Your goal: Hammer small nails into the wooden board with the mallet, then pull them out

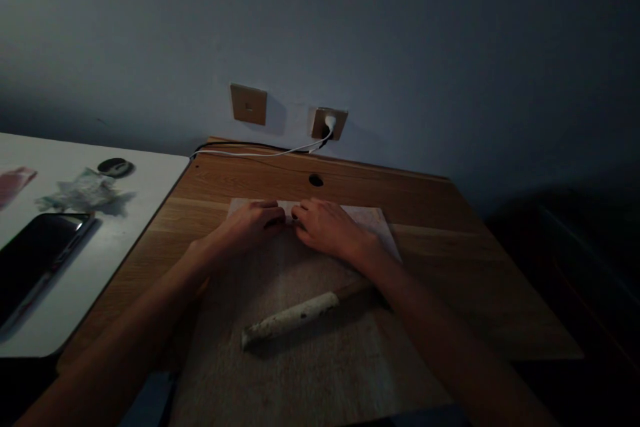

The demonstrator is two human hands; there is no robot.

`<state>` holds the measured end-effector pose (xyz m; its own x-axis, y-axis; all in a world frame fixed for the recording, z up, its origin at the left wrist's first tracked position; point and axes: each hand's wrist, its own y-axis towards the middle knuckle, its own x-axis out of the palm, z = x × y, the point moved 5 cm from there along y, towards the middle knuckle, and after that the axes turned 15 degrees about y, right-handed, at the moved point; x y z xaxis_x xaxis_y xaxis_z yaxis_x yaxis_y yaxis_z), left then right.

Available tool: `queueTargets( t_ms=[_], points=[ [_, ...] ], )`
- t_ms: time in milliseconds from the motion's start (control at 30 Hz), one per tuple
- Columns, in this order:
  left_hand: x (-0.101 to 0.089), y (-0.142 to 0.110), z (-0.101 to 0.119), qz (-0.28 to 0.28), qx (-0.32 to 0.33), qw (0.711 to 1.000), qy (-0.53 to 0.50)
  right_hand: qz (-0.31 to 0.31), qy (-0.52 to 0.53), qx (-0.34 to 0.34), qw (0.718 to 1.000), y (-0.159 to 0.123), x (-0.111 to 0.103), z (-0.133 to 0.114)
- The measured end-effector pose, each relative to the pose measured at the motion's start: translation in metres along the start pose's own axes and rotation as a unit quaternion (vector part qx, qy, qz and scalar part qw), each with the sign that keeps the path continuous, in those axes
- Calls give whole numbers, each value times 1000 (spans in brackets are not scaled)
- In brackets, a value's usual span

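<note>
My left hand (259, 221) and my right hand (323, 223) are close together over the far part of a pale wooden board (300, 373). The fingers of both are curled in, and whatever they pinch is too small and dark to make out. Nearer to me, a long-handled tool (293, 317) with a worn whitish grip and a brown shaft lies slantwise on the board. Its far end is hidden beneath my right forearm, so its kind does not show.
The board rests on a brown wooden desk (450, 267) with a cable hole (315, 180). Behind, a white plug sits in a wall socket (329, 123), cables trailing left. On a white table (115, 267) lie a black phone (43, 253), crumpled wrapping (87, 192) and a dark round object (115, 167).
</note>
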<state>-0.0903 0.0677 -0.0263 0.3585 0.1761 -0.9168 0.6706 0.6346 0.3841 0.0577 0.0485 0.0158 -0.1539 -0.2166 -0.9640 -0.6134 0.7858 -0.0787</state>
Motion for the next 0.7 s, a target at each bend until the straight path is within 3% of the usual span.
queueTargets(
  t_ms=[233, 433, 567, 700],
  points=[
    [-4, -15, -2, -27, -3, 996, -82, -15, 13, -17, 1000, -1, -4, -4],
    [-5, -25, 6, -40, -16, 994, -97, -10, 26, 11, 1000, -5, -2, 8],
    [0, -19, 11, -36, -44, 996, -65, -24, 50, -1, 998, -4, 2, 7],
    [3, -3, 21, -43, -43, 997, -37, -18, 87, -17, 996, -13, -10, 13]
  ],
)
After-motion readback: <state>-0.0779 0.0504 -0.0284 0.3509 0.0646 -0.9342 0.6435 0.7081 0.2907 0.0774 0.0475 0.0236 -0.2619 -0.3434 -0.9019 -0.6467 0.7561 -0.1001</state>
